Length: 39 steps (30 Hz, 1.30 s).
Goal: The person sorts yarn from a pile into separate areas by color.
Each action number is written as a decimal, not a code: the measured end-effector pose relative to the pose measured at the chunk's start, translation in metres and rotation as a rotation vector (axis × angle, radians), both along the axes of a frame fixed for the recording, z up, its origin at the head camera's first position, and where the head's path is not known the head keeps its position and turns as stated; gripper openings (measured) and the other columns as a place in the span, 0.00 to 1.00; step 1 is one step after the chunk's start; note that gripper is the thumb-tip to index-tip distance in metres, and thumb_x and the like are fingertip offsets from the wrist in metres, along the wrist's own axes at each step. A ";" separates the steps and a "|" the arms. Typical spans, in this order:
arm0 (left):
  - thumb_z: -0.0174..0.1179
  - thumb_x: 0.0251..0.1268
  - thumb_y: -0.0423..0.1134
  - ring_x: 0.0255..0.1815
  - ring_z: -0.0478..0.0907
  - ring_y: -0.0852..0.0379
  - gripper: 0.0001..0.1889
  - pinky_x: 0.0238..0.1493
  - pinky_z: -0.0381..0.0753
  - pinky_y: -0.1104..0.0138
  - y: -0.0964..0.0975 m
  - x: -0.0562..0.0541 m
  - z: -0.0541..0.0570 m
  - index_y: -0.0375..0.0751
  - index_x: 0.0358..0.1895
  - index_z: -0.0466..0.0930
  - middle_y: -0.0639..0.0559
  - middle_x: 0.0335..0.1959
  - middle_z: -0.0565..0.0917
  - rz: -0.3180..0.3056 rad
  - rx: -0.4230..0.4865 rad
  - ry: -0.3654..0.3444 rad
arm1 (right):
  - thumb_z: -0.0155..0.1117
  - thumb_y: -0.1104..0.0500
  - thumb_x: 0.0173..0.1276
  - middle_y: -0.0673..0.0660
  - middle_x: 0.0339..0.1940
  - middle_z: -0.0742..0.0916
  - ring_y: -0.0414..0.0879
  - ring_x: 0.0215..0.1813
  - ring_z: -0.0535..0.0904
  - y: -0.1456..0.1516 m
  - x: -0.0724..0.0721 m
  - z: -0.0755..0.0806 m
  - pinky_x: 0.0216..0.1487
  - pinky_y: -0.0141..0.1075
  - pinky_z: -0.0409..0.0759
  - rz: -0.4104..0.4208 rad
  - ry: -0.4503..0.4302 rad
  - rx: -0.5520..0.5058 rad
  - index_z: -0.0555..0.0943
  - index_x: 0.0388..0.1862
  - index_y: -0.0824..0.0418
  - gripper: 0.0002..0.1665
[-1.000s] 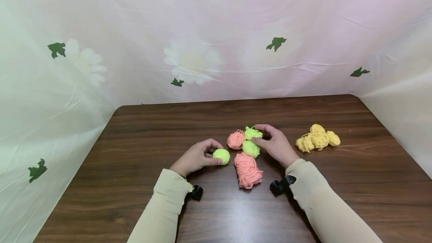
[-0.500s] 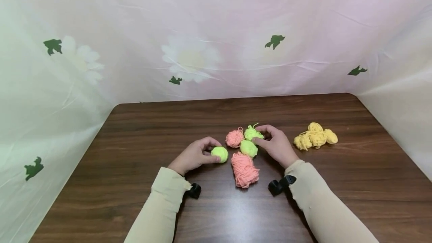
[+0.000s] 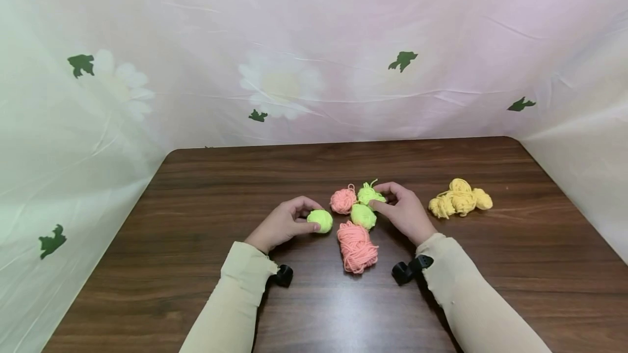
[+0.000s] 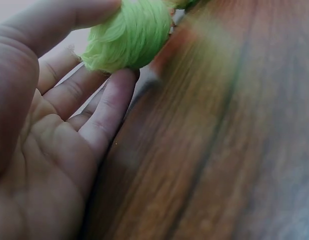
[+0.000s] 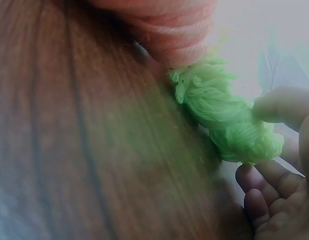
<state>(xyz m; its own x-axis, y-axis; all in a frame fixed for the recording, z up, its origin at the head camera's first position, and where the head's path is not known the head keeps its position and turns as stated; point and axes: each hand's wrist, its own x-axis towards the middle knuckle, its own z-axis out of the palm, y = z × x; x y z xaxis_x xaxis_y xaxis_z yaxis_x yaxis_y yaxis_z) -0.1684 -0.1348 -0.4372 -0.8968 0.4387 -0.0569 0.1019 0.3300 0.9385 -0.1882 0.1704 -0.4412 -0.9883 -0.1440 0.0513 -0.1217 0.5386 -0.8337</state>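
my two arms reach out over the brown counter [image 3: 216, 189], and my hands lean in toward each other. my left hand [image 3: 283, 226] holds a smooth lime ball [image 3: 320, 221] of yarn between thumb and fingers. my right hand [image 3: 403, 214] pinches a fluffy lime ball [image 3: 370, 194]. just nearer to me sits a plain lime ball [image 3: 363, 216], with a round pink ball [image 3: 342, 201] on the left and a long pink bundle [image 3: 357, 248] below. a small gap is left beside my smooth ball.

the back edge is well past my hands, by the flowery cloth [image 3: 279, 86]. the left edge is far off, with lots of room. yellow yarn [image 3: 460, 200] sits between my right hand and the right edge.
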 end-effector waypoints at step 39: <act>0.71 0.62 0.36 0.48 0.80 0.51 0.19 0.44 0.80 0.66 -0.038 0.003 0.010 0.42 0.56 0.80 0.46 0.52 0.83 0.143 0.122 -0.048 | 0.71 0.51 0.68 0.58 0.46 0.84 0.50 0.45 0.77 -0.001 0.001 0.000 0.43 0.41 0.76 -0.003 0.000 -0.007 0.81 0.58 0.59 0.23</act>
